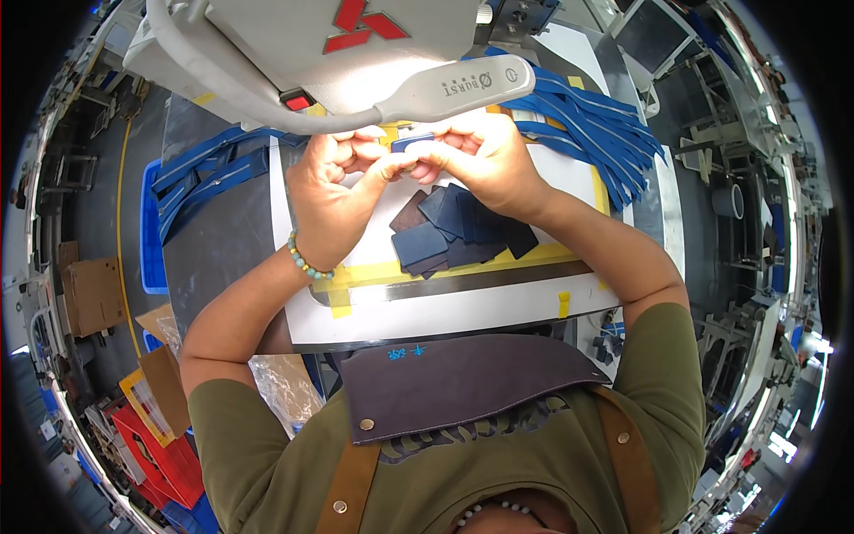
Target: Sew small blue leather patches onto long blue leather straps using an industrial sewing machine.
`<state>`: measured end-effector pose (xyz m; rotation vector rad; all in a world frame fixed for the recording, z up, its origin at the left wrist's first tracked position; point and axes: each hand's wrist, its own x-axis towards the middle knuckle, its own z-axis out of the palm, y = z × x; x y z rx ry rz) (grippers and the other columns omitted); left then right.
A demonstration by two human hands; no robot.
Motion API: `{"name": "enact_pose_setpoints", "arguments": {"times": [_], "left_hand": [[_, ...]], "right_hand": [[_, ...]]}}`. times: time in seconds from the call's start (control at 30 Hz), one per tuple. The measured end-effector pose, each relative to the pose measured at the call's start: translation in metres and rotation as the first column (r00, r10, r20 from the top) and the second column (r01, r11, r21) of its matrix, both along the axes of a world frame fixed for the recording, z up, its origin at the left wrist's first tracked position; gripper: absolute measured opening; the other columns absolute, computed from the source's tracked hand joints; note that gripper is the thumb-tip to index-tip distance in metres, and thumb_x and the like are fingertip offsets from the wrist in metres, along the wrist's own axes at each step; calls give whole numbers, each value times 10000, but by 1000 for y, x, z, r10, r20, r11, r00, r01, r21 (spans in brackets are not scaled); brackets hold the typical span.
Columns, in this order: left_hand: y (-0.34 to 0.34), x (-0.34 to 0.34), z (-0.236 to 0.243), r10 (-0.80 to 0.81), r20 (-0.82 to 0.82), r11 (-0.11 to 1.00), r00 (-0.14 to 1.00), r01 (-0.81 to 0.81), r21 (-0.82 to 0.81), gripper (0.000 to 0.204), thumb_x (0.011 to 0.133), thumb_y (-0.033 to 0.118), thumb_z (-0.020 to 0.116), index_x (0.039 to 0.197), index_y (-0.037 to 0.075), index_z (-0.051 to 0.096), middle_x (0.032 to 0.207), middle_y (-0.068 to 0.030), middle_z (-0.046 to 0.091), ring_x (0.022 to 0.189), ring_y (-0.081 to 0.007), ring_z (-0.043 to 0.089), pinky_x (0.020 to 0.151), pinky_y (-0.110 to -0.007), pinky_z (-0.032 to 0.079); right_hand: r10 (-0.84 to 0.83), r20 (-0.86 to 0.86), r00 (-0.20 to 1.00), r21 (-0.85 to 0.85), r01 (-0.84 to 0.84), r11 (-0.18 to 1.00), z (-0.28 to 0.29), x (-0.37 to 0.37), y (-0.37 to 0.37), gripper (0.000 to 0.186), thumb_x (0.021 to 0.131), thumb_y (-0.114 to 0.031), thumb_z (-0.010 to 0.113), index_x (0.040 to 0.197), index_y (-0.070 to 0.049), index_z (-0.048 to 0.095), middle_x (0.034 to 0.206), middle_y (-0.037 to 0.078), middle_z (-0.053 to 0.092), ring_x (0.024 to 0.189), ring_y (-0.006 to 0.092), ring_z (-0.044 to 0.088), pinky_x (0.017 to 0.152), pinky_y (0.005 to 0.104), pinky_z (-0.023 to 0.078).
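A small dark blue leather piece is pinched between the fingertips of both my hands, under the head of a white sewing machine. My left hand has its thumb and fingers closed at the piece's left end; a beaded bracelet circles that wrist. At the other end, my right hand grips with thumb and forefinger. Just below the hands, a loose pile of flat leather patches, dark blue and brown, lies overlapping on the white work surface. The lamp partly covers the far fingers.
A grey gooseneck lamp crosses low above my hands. Blue straps fan out at right, and another bundle of blue straps lies at left. Yellow tape edges the work surface. A blue bin and cardboard box stand left.
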<state>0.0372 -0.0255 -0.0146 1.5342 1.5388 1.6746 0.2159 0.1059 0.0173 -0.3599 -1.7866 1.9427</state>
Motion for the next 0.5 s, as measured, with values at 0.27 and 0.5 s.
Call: {"name": "enact_pose_setpoints", "arguments": {"times": [0.27,0.5], "left_hand": [[-4,4,12,-30,-69,1000,997,30,6,299,954,-87,730,1186,-36,548,991,-159,754,904,-187,766,841,-323,650],[-5,1,4,-39,-197,993,980,59,98,347,919,-99,770,1185,-27,558,993,-136,724,901,-186,769,822,-320,657]], "right_hand": [[12,5,1000,29,-12,1000,3,4,-2,207,1016,-39,703,1177,90,688,1012,168,771,855,179,762,783,309,646],[-15,-28,1000,118,18,993,2,3,-2,132,1010,-55,710,1061,64,735,909,129,787,787,131,764,712,259,637]]}}
